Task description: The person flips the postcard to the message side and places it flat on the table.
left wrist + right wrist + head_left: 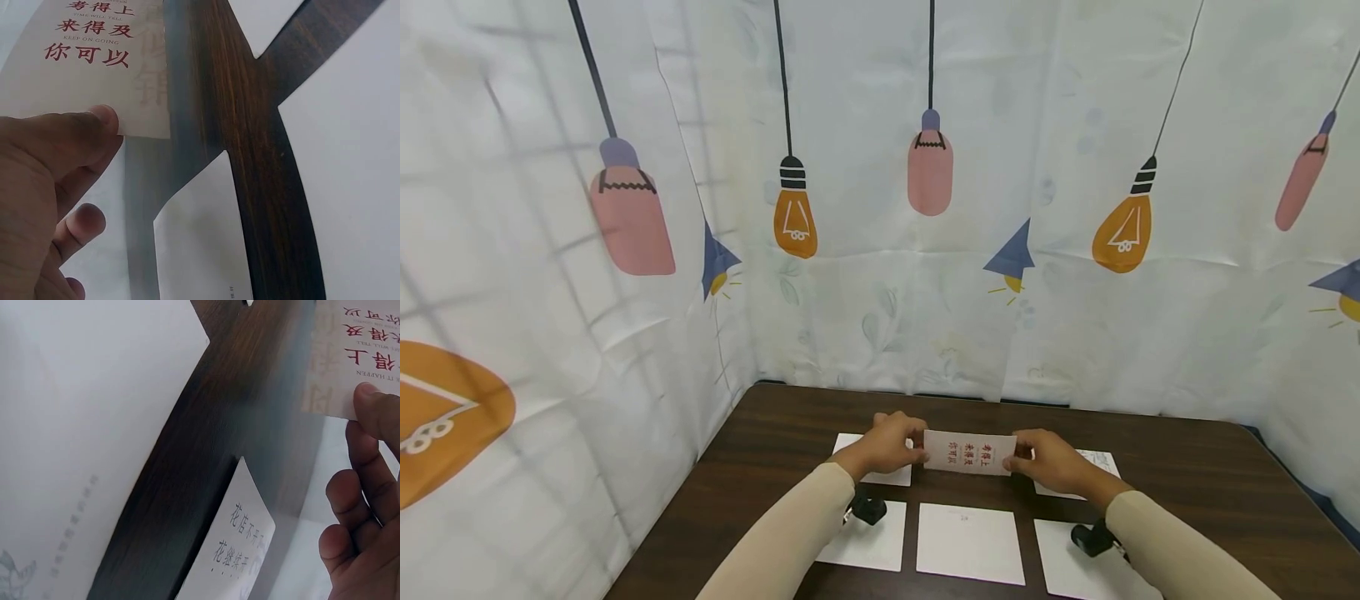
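Observation:
Between my two hands a pale card (968,452) with red Chinese characters is held by its short ends, raised at the far side of the table. My left hand (891,443) pinches one end; in the left wrist view the thumb lies over the card (94,81) near its corner. At the other end my right hand (1051,460) pinches with thumb and forefinger, the other fingers curled loosely below the card (350,369) in the right wrist view. Fainter, larger characters show beside the red print.
White cards lie on the dark wooden table (805,417): one (887,477) behind my left hand, one (1101,460) with writing beyond my right, and a near row including a middle card (968,546). A patterned curtain (865,333) hangs behind the table.

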### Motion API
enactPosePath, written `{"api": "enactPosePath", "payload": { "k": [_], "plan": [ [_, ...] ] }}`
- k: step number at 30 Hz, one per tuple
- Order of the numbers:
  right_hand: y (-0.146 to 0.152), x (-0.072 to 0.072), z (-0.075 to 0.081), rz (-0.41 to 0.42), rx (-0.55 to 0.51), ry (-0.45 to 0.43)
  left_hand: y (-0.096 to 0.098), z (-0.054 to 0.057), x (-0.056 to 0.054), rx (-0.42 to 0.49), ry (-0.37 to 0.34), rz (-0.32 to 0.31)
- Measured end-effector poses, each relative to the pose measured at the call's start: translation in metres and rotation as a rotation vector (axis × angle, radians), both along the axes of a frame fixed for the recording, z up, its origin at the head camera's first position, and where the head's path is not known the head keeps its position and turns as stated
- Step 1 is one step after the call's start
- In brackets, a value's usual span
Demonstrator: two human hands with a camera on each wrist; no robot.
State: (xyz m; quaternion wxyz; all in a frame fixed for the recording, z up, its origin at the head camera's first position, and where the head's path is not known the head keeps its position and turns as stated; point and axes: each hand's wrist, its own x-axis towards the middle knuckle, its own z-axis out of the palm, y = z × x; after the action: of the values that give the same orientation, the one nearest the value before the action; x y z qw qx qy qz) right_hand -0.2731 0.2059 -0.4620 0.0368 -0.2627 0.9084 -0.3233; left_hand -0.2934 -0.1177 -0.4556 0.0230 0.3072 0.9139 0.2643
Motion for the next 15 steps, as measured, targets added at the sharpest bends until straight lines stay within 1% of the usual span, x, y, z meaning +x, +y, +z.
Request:
{"api": "enactPosePath", "payload": {
  "k": [6,10,15],
  "plan": [
    [0.0012,0.0009,0.0029,0.01,0.0,0.01,-0.0014,0.0033,0.0017,0.013,0.007,-0.009],
    [0.0018,0.0015,0.0024,-0.006,0.003,0.014,-0.0027,0.0054,0.0031,0.019,0.023,-0.016],
    [0.0005,0.0043,0.0027,-0.028,-0.004,0.011,-0.0049,0.0035,0.0048,0.023,0.015,-0.008]
  ]
}}
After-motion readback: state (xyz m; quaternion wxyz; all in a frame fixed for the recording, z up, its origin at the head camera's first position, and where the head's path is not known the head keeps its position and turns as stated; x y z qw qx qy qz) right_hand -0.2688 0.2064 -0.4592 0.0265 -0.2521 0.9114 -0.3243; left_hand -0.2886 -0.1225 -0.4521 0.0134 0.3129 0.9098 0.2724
